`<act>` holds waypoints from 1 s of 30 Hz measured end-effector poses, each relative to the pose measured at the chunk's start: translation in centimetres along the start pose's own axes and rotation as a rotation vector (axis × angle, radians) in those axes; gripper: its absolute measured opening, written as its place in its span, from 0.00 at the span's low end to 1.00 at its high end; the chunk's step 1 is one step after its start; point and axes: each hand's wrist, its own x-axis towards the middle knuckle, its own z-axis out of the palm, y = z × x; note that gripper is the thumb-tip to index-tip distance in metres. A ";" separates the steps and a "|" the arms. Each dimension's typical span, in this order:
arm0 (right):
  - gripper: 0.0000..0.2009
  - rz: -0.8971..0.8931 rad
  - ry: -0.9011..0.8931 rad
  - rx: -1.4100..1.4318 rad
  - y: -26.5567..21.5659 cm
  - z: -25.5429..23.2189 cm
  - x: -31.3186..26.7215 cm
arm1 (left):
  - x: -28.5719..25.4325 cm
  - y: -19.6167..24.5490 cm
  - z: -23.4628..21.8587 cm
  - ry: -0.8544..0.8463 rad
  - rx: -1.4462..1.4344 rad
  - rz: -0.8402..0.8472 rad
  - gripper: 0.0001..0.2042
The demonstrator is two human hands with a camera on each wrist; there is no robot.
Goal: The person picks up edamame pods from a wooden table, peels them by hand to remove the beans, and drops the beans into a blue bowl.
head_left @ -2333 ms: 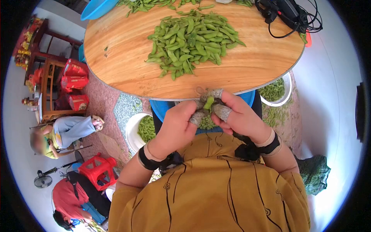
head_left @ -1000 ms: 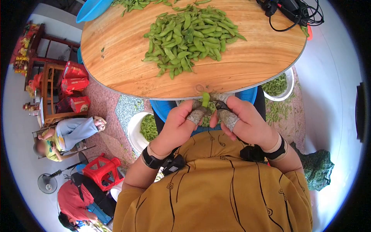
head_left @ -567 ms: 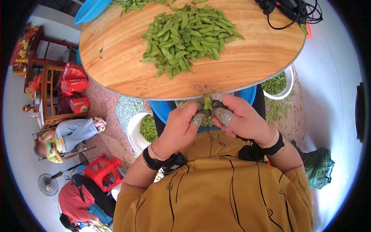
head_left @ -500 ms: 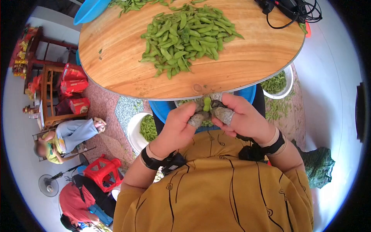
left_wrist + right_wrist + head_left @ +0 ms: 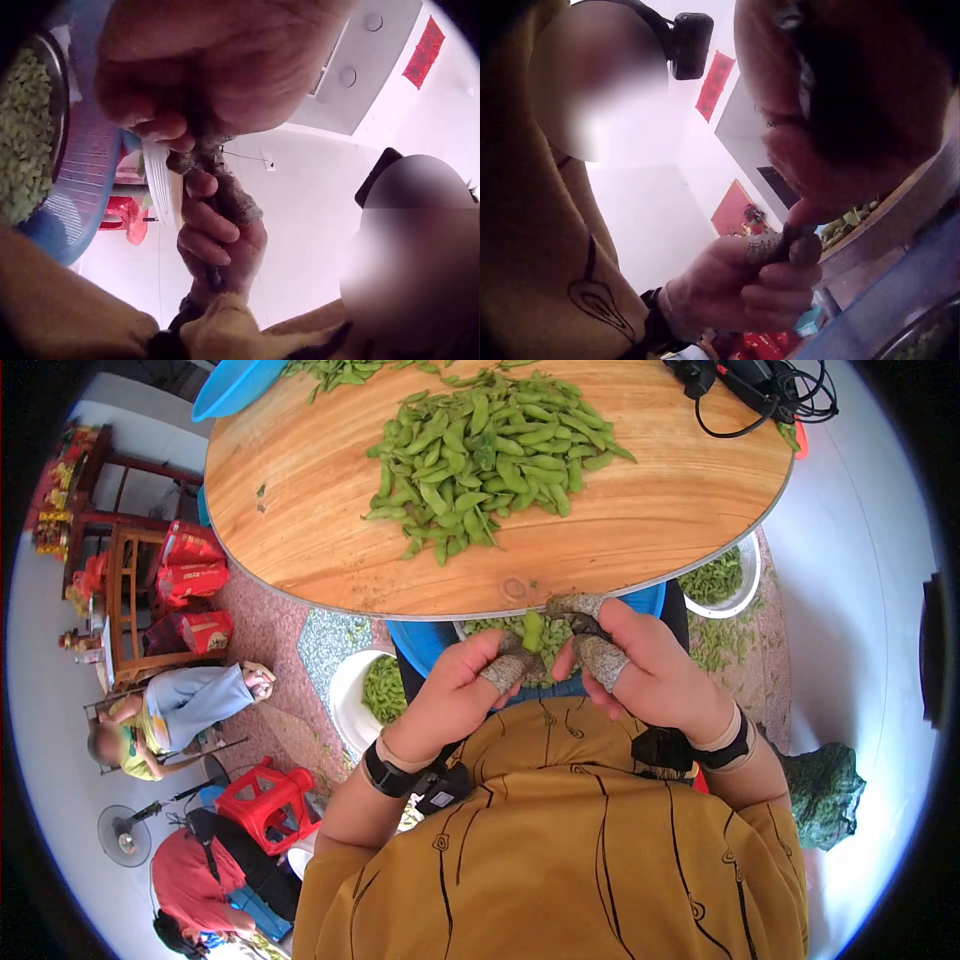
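Just off the near table edge, my left hand (image 5: 455,680) pinches a green soybean pod (image 5: 533,630) between its wrapped thumb and forefinger. My right hand (image 5: 660,670) is close beside the pod, thumb and forefinger apart, its fingers loosely bent; grey, stained wraps cover their tips. No pod shows in it. Below both hands, a bowl of shelled beans (image 5: 22,135) sits in a blue basin (image 5: 90,202). A large heap of soybean pods (image 5: 490,460) lies on the wooden table (image 5: 300,540).
White tubs of pods stand on the floor, one left (image 5: 345,705) and one right (image 5: 752,585). A blue bowl (image 5: 235,388) and a black device with cables (image 5: 750,390) are on the table's far side. Two people are at the left, near a red stool (image 5: 265,805).
My right hand has drawn a little to the right, away from the pod, and its thumb and forefinger have parted. The left hand still pinches the pod, now tilted slightly left.
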 end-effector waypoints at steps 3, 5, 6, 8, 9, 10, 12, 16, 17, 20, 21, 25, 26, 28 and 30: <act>0.13 -0.035 -0.036 -0.118 -0.6 -0.2 0.1 | 0.0 -0.2 0.1 0.049 0.258 0.091 0.11; 0.14 -0.058 -0.055 -0.149 -0.8 -0.2 0.1 | 0.1 -0.1 0.2 0.059 0.334 0.153 0.11; 0.15 -0.098 -0.044 -0.208 -0.5 -0.2 0.2 | 0.1 0.0 0.2 0.068 0.409 0.215 0.12; 0.16 -0.139 -0.033 -0.267 -0.3 -0.1 0.2 | 0.2 -0.4 0.0 0.076 0.486 0.257 0.11; 0.16 -0.126 -0.044 -0.256 -0.4 -0.1 0.2 | 0.2 -0.4 -0.2 0.084 0.563 0.298 0.11; 0.16 -0.113 -0.055 -0.246 -0.5 -0.1 0.2 | 0.1 -0.2 -0.1 0.085 0.563 0.300 0.11; 0.15 -0.104 -0.060 -0.244 -0.7 0.0 0.3 | 0.0 0.5 0.0 0.063 0.697 0.343 0.10; 0.15 -0.090 -0.083 -0.260 -0.3 -0.1 0.3 | 0.3 0.0 -0.3 0.054 0.772 0.383 0.09; 0.15 -0.089 -0.083 -0.260 -0.1 -0.2 0.4 | 0.3 0.0 -0.3 0.051 0.773 0.387 0.10; 0.15 -0.090 -0.093 -0.289 0.4 -0.2 0.4 | -0.1 0.5 -0.3 0.017 0.799 0.372 0.09; 0.15 -0.110 -0.101 -0.225 0.6 -0.2 0.5 | -0.2 1.0 -0.4 -0.012 0.826 0.356 0.09; 0.12 0.085 -0.208 0.375 0.0 0.0 0.0 | -0.6 1.5 -0.5 -0.167 0.359 0.183 0.07; 0.12 0.086 -0.209 0.376 -0.1 0.0 -0.1 | -0.7 0.8 -0.8 -0.238 0.113 0.069 0.09; 0.12 0.140 -0.245 0.562 -0.2 0.3 -0.1 | -0.9 -0.1 -0.8 -0.300 -0.136 -0.048 0.11; 0.12 0.144 -0.261 0.610 0.1 0.3 -0.1 | -0.9 -0.8 -0.1 -0.309 -0.442 -0.059 0.17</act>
